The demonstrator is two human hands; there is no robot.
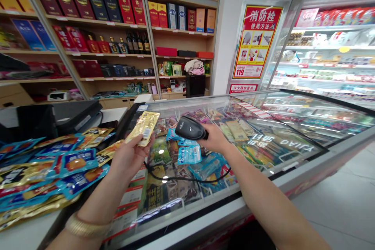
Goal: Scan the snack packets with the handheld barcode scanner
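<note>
On the wall, a red-and-yellow poster (pixel 258 41) read 消防栓 使用方法 and 119, and the red sign (pixel 243 88) below it read 灭火器放置点. The left hand (pixel 135 149) had its grip pinched on a glossy gold foil packet (pixel 147 124), raised over the near left corner of the glass-topped freezer (pixel 206 215); the packet's dark print and small pale panel were too small to read. The right hand (pixel 215 139) had its grip closed around the handle of a rounded, matte black plastic scanner (pixel 190 127), its head turned toward the packet. A thin black cable (pixel 187 180) curved across the glass. Crinkled blue and gold packets (pixel 76 161) lay heaped on the white tabletop (pixel 31 228) at left. A gold, textured bracelet (pixel 87 226) ringed the left wrist.
</note>
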